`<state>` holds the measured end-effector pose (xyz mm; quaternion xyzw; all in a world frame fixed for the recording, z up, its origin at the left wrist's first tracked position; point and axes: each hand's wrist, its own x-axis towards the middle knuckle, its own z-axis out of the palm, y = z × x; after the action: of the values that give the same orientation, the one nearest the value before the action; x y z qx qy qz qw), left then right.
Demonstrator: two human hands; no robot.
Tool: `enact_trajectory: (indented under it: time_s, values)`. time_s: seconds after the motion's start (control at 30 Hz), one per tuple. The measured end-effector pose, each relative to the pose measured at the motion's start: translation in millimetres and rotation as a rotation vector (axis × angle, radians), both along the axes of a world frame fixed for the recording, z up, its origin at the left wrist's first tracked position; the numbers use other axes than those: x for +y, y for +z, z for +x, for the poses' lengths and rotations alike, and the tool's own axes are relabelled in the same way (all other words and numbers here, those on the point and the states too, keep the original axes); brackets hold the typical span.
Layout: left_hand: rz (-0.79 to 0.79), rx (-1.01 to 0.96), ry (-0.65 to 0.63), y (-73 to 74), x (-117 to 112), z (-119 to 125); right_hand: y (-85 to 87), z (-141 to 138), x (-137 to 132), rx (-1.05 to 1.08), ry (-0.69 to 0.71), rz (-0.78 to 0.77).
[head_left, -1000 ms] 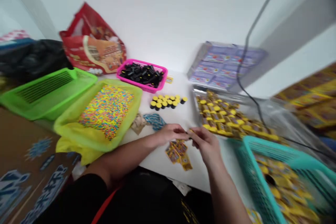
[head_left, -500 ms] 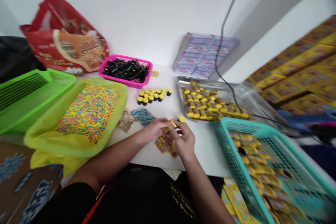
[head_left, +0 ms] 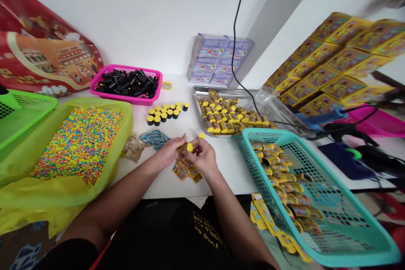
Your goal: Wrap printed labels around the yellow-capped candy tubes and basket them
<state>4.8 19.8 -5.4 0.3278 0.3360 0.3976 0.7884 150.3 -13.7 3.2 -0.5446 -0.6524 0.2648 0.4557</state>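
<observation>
a red printed bag (head_left: 41, 46) slumped against the wall at the upper left of the frame, and below it, at the left edge, sat a green plastic basket (head_left: 19, 112). next to that, at the lower left, a yellow-green plastic tray (head_left: 79, 145) lined with a yellow bag held a thick layer of tiny multicoloured beads (head_left: 79, 145). at the upper middle, a pink basket (head_left: 126, 100) was full of black tubes (head_left: 126, 84), and below it stood rows of upright black tubes with yellow caps (head_left: 166, 113). a scrap of brown paper (head_left: 133, 148) and a twisted blue-and-white strip (head_left: 154, 138) lay side by side on the white worktop (head_left: 228, 164).

at the lower middle, the left hand (head_left: 169, 152) and right hand (head_left: 204, 158) met just above a small pile of yellow packets (head_left: 185, 171). both hands were closed, fingers curled and pinching a small yellow cap (head_left: 189, 147) between them. a loose cap (head_left: 201, 135) lay just beyond the right hand.

farther right, a metal tray (head_left: 198, 90) held yellow-capped tubes in wrappers (head_left: 221, 116), with stacked purple boxes (head_left: 218, 59) behind it. a teal basket (head_left: 268, 134) at the lower right held more wrapped tubes (head_left: 281, 181), and yellow boxes (head_left: 329, 71) filled the upper right.
</observation>
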Motion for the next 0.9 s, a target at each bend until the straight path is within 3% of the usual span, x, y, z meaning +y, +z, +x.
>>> enact_trajectory:
  time_s: [0.1,0.2,0.37,0.63,0.9]
  values:
    - [-0.074,-0.009,-0.04,-2.8,2,0,-4.9,0,-3,-0.138,-0.14,0.232]
    - [-0.155,-0.105,-0.012,-3.6,3,1,-10.9,-1,-6,-0.293,-0.124,0.421]
    - [-0.128,-0.182,0.066,-2.1,3,1,-20.9,-5,-5,-0.28,-0.099,0.415]
    - [-0.276,-0.227,0.16,-4.8,1,4,-22.5,-6,-8,-0.357,-0.041,0.523]
    - [-0.263,-0.194,0.107,-9.3,2,4,-25.9,-5,-10,-0.467,0.0,0.571]
